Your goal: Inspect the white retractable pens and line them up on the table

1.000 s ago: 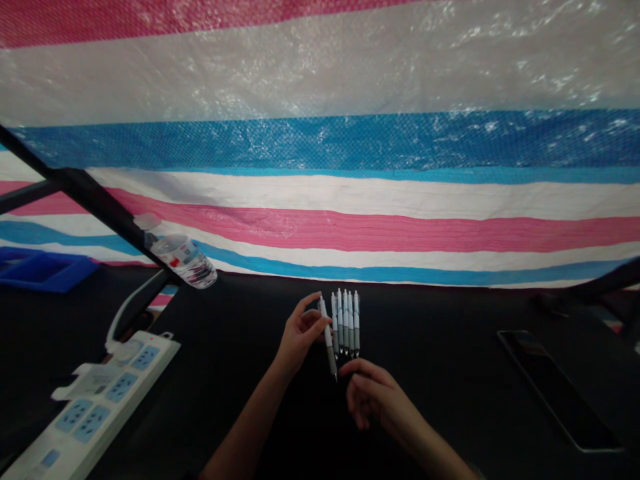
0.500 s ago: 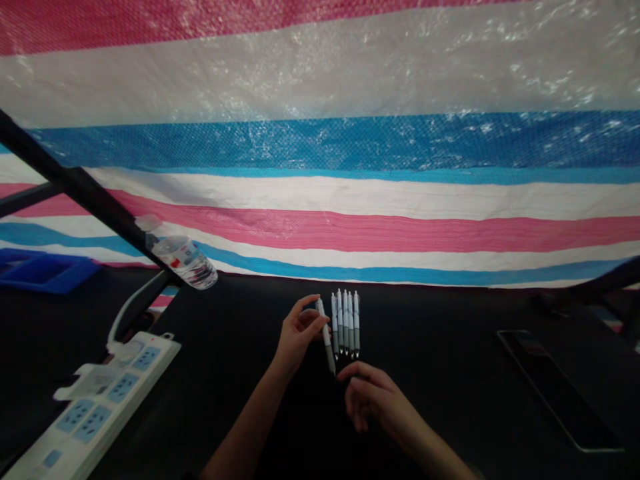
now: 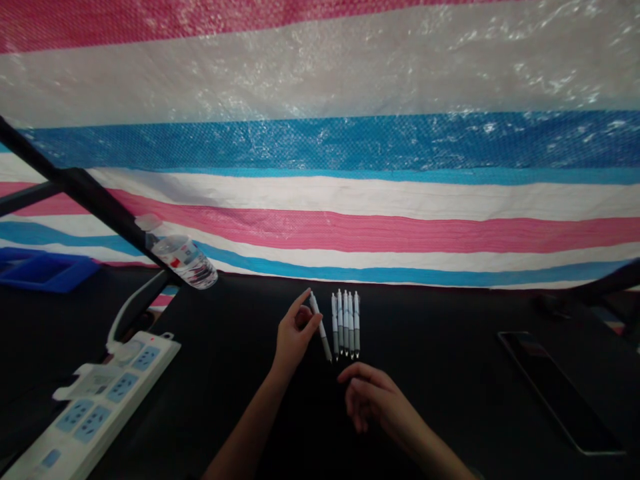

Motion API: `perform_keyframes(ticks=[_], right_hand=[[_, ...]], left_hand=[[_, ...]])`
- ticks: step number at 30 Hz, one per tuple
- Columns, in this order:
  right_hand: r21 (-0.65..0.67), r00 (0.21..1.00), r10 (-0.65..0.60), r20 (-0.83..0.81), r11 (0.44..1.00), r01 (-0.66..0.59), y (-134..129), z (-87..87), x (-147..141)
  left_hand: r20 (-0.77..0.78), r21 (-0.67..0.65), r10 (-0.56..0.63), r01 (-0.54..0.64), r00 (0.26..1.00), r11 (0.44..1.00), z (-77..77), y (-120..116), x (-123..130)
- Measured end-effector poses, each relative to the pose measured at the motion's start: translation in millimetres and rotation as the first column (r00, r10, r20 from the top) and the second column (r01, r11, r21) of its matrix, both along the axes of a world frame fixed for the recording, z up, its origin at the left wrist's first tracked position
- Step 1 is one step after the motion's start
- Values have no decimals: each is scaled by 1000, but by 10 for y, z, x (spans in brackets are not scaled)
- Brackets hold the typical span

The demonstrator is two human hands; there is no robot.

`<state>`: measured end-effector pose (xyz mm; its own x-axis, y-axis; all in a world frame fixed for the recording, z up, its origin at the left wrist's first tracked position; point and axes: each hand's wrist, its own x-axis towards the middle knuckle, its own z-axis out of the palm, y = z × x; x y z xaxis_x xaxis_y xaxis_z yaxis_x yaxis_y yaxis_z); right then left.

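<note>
My left hand (image 3: pixel 296 337) is shut on a white and grey retractable pen (image 3: pixel 320 327), pinching it between thumb and fingers with the tip pointing down. Just right of that pen stands a tight row of several similar pens (image 3: pixel 345 323), lying side by side on the black tabletop (image 3: pixel 225 407) with their tips toward me. My right hand (image 3: pixel 370 399) rests below the row, slightly curled and holding nothing. Its fingertips are a little apart from the nearest pen tips.
A white power strip (image 3: pixel 100 393) with a cable lies at the front left. A dark phone (image 3: pixel 555 393) lies at the right. A plastic water bottle (image 3: pixel 183 260) leans by a black metal bar (image 3: pixel 85 200), and a blue tray (image 3: pixel 45 272) sits far left before a striped tarpaulin (image 3: pixel 320 200).
My left hand has moved left with its pen, widening the gap to the row, and the pen now leans the other way. My right hand and the row have barely moved.
</note>
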<state>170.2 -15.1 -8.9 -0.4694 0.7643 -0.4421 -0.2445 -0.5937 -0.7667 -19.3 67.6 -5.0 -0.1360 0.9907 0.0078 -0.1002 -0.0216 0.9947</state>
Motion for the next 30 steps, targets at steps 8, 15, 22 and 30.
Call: perform_keyframes(ticks=[8, 15, 22, 30], right_hand=[[199, 984, -83, 158, 979, 50, 82, 54, 115], [625, 744, -445, 499, 779, 47, 215, 123, 392], [783, 619, -573, 537, 612, -113, 284, 32, 460], [764, 577, -569, 587, 626, -160, 319, 2, 521]], left_hand=[[-123, -34, -157, 154, 980, 988, -28, -20, 34], [-247, 44, -177, 194, 953, 980, -38, -10, -15], [-707, 191, -24, 224, 707, 956, -49, -3, -99], [-774, 140, -102, 327, 624, 935, 4, -50, -23]])
